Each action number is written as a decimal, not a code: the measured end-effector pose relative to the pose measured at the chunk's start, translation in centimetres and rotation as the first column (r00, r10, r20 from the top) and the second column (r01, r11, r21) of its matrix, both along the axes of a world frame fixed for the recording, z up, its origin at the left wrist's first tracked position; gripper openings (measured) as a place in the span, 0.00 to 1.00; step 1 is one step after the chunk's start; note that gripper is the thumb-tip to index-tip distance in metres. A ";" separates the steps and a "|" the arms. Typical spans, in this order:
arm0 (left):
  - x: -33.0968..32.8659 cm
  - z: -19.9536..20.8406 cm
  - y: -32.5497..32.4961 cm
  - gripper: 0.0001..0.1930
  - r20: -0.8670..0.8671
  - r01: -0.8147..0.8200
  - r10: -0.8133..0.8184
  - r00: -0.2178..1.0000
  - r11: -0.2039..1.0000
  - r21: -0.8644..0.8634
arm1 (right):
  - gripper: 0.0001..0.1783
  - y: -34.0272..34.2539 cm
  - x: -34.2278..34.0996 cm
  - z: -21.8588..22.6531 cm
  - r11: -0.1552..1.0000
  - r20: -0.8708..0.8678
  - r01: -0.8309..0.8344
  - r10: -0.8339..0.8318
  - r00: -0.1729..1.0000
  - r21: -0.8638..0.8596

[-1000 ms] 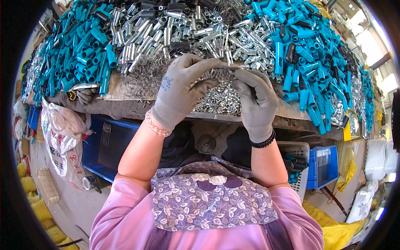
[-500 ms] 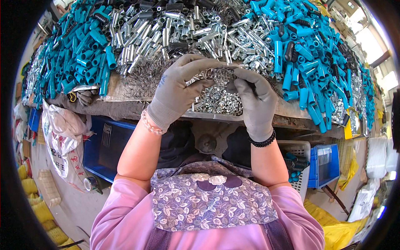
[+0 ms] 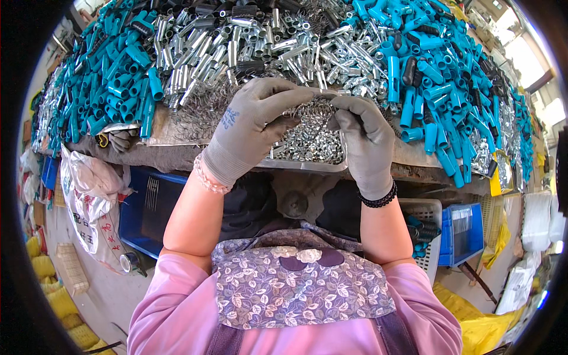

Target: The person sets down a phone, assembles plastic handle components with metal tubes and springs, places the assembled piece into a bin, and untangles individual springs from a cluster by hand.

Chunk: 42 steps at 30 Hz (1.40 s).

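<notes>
My left hand [image 3: 245,127] and my right hand [image 3: 370,142], both in grey gloves, are raised over the front of the bench. Their fingertips nearly meet, each thumb bent in towards its fingers. A small dark piece [image 3: 322,95] seems to sit between the fingertips, too small and too covered to name. Below and between the hands lies a shallow tray [image 3: 305,167] filled with tiny shiny metal parts [image 3: 310,139]. Thin wire pieces [image 3: 201,115], looking like springs, are heaped beside my left hand.
Silvery metal tubes [image 3: 204,50] are piled behind the hands. Teal plastic sleeves [image 3: 121,89] form a heap at left, and more teal sleeves [image 3: 435,89] lie at right. Under the bench stand a blue crate [image 3: 137,207], a white basket [image 3: 435,228] and a blue bin [image 3: 461,234].
My left hand has tilted and shifted slightly left, its back turning more into view. The right hand has barely moved. Both keep their pinched pose over the tray.
</notes>
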<state>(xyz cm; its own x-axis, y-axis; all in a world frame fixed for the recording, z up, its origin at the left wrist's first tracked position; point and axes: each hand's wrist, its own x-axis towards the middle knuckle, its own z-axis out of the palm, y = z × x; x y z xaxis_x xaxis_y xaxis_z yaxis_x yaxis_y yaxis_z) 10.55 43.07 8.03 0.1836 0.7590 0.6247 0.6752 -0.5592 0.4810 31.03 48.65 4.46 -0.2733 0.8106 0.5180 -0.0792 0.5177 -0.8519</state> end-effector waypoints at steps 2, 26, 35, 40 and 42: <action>0.0 0.3 -0.1 0.24 -0.047 -0.023 0.024 0.999 0.999 0.027 | 0.09 -0.2 -0.1 0.2 0.999 0.027 0.037 -0.038 0.999 0.029; -0.5 1.4 0.0 0.14 -0.359 0.000 0.013 0.933 0.999 0.035 | 0.14 1.1 -0.2 1.9 0.975 0.324 -0.049 -0.025 0.946 0.219; 0.9 2.1 -0.3 0.17 -0.649 -0.235 0.220 0.729 0.970 0.066 | 0.10 0.3 -0.8 2.6 0.898 0.393 0.101 -0.285 0.874 0.428; 1.6 1.0 -0.4 0.21 -0.347 -0.494 0.396 0.850 0.829 -0.264 | 0.11 -0.8 -2.3 1.3 0.826 0.270 0.220 -0.403 0.874 0.519; 1.1 -1.0 0.2 0.21 -0.149 -0.443 0.417 0.897 0.837 -0.320 | 0.10 -1.2 -2.8 0.3 0.798 0.256 0.252 -0.446 0.857 0.547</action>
